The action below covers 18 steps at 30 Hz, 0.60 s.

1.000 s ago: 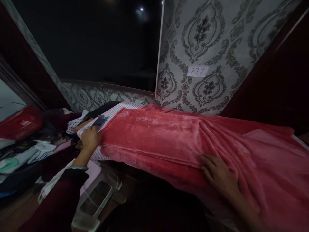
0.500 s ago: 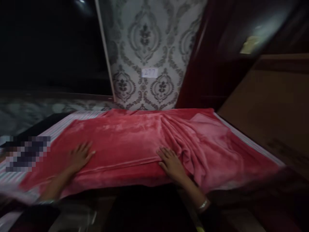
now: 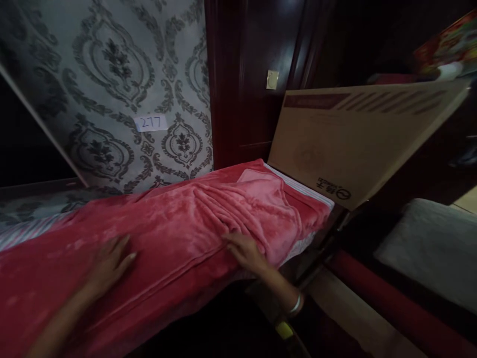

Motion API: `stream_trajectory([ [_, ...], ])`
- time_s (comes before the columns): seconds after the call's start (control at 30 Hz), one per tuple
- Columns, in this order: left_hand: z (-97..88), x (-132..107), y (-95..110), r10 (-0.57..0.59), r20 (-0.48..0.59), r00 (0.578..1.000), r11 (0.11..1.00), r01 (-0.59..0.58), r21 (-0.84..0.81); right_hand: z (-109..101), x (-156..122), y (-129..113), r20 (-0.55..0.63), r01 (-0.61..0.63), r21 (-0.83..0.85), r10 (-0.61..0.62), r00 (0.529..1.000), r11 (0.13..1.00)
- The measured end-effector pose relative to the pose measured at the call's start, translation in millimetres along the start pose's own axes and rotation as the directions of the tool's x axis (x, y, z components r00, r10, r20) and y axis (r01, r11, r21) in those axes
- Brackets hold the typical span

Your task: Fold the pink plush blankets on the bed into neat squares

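From far off, I see the red blanket (image 3: 156, 219) as the biggest thing; it runs from the lower left corner of the frame up to the middle right, with a bunch of folds near its centre; it looks soft, floppy and furry, so I think it will bend any way and won't break; it may be a bit heavy because it is so big, and the fuzz may slide a little; I would take hold at the long edge (image 3: 179, 271) facing me, with hands well apart, since a flat middle gives little to grab.

The patterned wall (image 3: 160, 59) fills the upper left; a big cardboard box (image 3: 328, 139) leans at the upper right; a grey padded thing (image 3: 432, 248) is at the lower right; striped cloth (image 3: 32, 231) peeks out beside the blanket at the left.

My left hand (image 3: 106, 266) lies on the blanket at the lower left, thumb spread away from the fingers, which are blurry; my right hand (image 3: 246, 251) touches the blanket near the folds, fingers close together and a little bent; I can't tell if they pinch any cloth.

Smallest are the white card (image 3: 151, 123) marked 277 and the bracelet (image 3: 297, 303) on my right wrist.
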State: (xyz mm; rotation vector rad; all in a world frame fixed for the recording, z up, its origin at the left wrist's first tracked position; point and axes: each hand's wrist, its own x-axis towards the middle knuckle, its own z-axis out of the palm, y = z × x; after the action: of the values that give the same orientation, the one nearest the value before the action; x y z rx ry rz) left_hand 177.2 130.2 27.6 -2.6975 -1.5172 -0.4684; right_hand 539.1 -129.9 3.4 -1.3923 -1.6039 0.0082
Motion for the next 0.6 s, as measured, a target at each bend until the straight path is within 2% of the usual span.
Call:
stream_trajectory([
  [0.03, 4.5, 3.7, 15.7, 0.023, 0.052, 0.998, 1.0, -0.023, -0.004, -23.3, 1.9, 15.5, -0.133, -0.064, -0.023, 0.061, 0.989, 0.998],
  [0.07, 9.2, 5.0, 28.6, 0.031, 0.095, 0.995, 1.0, -0.032, 0.0, -48.8, 4.2, 33.1, -0.267, -0.15, -0.044, 0.133, 0.954, 0.988],
  [0.13, 19.1, 2.9, 45.2, 0.018, 0.12, 0.993, 0.999, -0.021, 0.026, -101.7, 9.1, 71.7, -0.467, -0.327, -0.083, 0.254, 0.847, 0.941],
  [0.2, 28.0, -1.8, 50.9, 0.009, 0.089, 0.996, 0.999, -0.013, 0.045, -148.2, 14.1, 108.6, -0.566, -0.547, -0.093, 0.408, 0.716, 0.832],
  [0.27, 34.6, -5.2, 49.6, 0.016, 0.05, 0.999, 0.999, -0.018, 0.044, -180.3, 19.2, 138.6, -0.575, -0.722, -0.049, 0.571, 0.585, 0.69],
  [0.3, 36.7, -5.9, 47.8, 0.019, 0.039, 0.999, 0.999, -0.02, 0.041, -190.0, 21.8, 150.3, -0.567, -0.766, -0.034, 0.618, 0.544, 0.642],
  [0.37, 38.8, -5.9, 44.3, 0.016, 0.026, 1.0, 0.999, -0.017, 0.041, -198.2, 27.5, 167.8, -0.533, -0.806, -0.014, 0.678, 0.507, 0.591],
  [0.5, 38.4, -4.8, 42.9, 0.023, 0.03, 0.999, 0.999, -0.025, 0.049, -190.5, 38.7, 185.5, -0.463, -0.829, 0.01, 0.737, 0.491, 0.559],
  [0.6, 37.7, -5.6, 44.3, 0.015, 0.035, 0.999, 0.998, -0.017, 0.063, -180.8, 41.9, 184.5, -0.449, -0.826, 0.029, 0.746, 0.492, 0.562],
])
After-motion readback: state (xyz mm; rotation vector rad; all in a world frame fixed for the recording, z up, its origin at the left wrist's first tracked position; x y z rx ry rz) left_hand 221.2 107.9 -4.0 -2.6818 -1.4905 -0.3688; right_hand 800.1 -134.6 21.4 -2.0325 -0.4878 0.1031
